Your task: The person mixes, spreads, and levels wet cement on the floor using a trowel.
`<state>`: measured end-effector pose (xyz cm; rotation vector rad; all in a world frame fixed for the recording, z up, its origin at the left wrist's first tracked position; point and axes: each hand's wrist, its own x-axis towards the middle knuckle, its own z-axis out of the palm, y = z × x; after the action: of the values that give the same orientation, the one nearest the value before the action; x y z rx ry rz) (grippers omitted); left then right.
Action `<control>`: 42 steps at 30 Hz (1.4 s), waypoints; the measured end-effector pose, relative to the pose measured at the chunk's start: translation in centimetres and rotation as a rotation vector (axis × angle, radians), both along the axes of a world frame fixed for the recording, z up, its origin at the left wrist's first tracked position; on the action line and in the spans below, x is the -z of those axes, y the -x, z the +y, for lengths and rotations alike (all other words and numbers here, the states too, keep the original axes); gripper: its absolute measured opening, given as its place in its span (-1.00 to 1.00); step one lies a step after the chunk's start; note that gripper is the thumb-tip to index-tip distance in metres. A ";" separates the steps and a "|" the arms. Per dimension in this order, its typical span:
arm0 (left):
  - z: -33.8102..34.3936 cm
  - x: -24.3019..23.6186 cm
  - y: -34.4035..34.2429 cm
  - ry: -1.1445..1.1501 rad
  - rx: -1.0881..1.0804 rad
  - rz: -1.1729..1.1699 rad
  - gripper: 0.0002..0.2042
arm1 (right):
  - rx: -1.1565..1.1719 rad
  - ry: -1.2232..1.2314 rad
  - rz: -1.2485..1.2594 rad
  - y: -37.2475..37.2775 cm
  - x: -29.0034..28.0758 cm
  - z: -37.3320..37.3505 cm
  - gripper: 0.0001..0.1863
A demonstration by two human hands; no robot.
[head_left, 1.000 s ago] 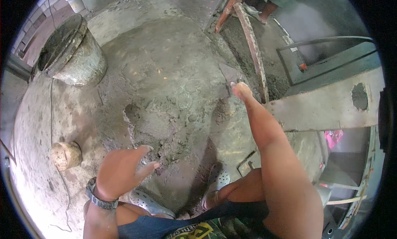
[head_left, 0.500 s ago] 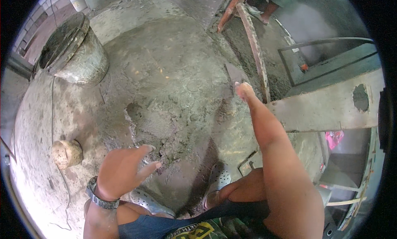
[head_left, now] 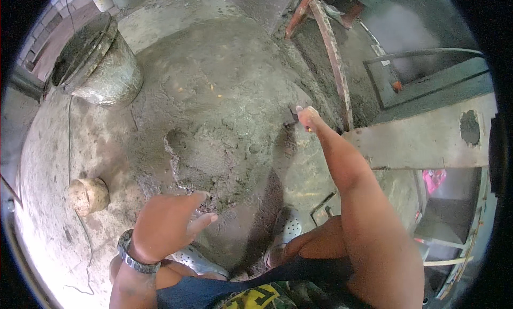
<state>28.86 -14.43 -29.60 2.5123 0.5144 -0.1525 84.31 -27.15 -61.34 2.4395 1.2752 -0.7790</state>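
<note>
My right hand (head_left: 309, 118) is closed round the handle of a trowel (head_left: 292, 117) at the far right edge of the wet grey cement mix (head_left: 206, 167). Only a dark bit of the trowel shows beside the fingers; its blade is hard to make out against the grey. My left hand (head_left: 165, 223) hovers over the near side of the mix, thumb and fingers apart, with nothing in it. A wristwatch (head_left: 134, 255) is on the left wrist. Between my feet and the rougher heap, the mix looks smoother and damp.
A cement-stained bucket (head_left: 109, 68) stands far left, with a small tub (head_left: 89, 196) nearer and a cord (head_left: 69, 143) running past both. At right are a wooden prop (head_left: 332, 58), a board with a hole (head_left: 422, 138) and a metal frame (head_left: 427, 55). Another person's leg (head_left: 352, 14) shows beyond.
My right hand has drawn slightly left with the trowel, whose flat blade showed plainly before and now barely shows. The left hand stays open and nearly in place.
</note>
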 end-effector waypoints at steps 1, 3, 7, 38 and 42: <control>0.0 -0.1 -0.3 0.014 0.026 0.024 -0.62 | -0.056 0.004 -0.011 -0.2 -0.2 -0.5 -0.60; -0.2 -0.1 -0.3 0.017 0.013 0.032 -0.62 | 0.315 -0.103 0.153 3.0 -0.7 1.1 -0.44; -0.5 -0.2 -0.4 0.009 0.023 0.018 -0.62 | 0.313 -0.247 0.139 10.4 -3.9 3.3 -0.22; -1.1 -1.3 -0.4 -0.020 0.003 0.071 -0.58 | -0.503 -0.596 0.130 24.5 -11.0 5.4 -0.53; -1.1 -1.7 0.3 -0.008 -0.041 0.006 -0.56 | -0.077 -0.593 0.053 20.0 -11.4 6.9 -0.43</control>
<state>28.59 -15.51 -27.93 2.5084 0.5690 -0.1423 64.34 -20.22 -49.94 2.7948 1.8182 -0.4937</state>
